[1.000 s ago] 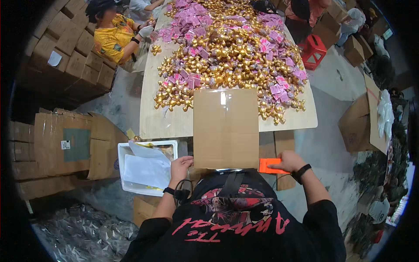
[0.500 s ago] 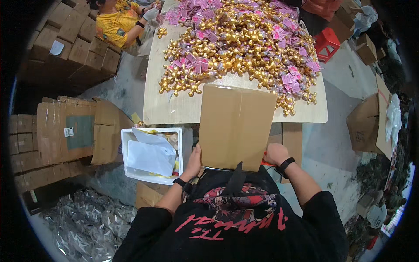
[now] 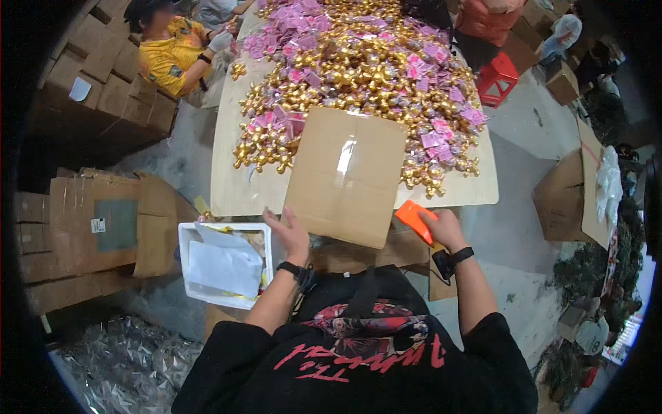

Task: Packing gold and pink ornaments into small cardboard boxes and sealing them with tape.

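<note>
A rectangular brown cardboard box [image 3: 345, 176] is positioned centrally, overlapping the near edge of the pale, flat-topped counter [image 3: 229, 190]; its near end is projected beyond that edge and slanted slightly. A glossy strip is seen lengthwise along its upper face. The left hand [image 3: 292, 238] is placed beside the near left corner of the box. Its grip is spread, with the fingers extended and nothing held; whether the box is touched cannot be told. The grip of the right hand [image 3: 447, 230] is closed around a bright orange plastic hand tool [image 3: 415, 219], which is held just beside the right side of the box. Shiny gold figures with pink cards [image 3: 372, 86] are heaped on the counter beyond the box. A white rectangular tub [image 3: 183, 265], loaded with white sheets [image 3: 224, 265], is located near the left hand.
</note>
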The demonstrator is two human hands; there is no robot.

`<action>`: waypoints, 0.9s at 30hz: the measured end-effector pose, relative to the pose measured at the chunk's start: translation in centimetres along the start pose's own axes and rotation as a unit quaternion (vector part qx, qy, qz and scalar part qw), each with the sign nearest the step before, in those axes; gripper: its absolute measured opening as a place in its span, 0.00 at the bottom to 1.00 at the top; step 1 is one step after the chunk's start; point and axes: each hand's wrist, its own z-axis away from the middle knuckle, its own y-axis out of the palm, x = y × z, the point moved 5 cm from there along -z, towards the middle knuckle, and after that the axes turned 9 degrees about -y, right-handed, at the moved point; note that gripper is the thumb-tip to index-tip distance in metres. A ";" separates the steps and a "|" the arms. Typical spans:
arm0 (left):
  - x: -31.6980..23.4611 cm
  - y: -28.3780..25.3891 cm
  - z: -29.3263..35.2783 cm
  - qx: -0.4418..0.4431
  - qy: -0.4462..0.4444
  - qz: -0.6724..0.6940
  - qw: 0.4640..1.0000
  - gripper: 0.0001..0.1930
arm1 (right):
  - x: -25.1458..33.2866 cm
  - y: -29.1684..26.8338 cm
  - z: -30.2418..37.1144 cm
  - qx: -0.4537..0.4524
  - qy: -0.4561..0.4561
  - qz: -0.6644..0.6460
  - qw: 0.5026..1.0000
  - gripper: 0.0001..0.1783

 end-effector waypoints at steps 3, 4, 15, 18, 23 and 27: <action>-5.9 0.2 2.4 -0.028 0.158 -0.164 0.973 0.37 | -9.0 -2.3 -0.3 -0.146 0.084 -0.144 0.975 0.27; -6.8 0.5 3.1 0.036 0.250 -0.216 0.943 0.40 | -11.5 -3.3 -0.8 -0.213 0.083 -0.145 0.963 0.23; -4.1 0.8 2.4 0.237 0.392 -0.375 0.806 0.44 | -28.4 -7.5 -8.6 -0.300 0.196 -0.038 0.933 0.17; -5.7 1.2 3.4 0.257 0.387 -0.398 0.791 0.45 | -26.9 -6.5 -8.9 -0.307 0.183 -0.073 0.931 0.18; -10.5 1.8 5.9 0.260 0.267 -0.577 0.727 0.60 | -5.0 -2.7 -5.4 -0.266 -0.116 -0.111 0.951 0.39; -13.0 6.3 8.1 0.369 0.290 -0.555 0.687 0.67 | 8.0 1.7 0.2 -0.009 -0.365 0.053 0.929 0.54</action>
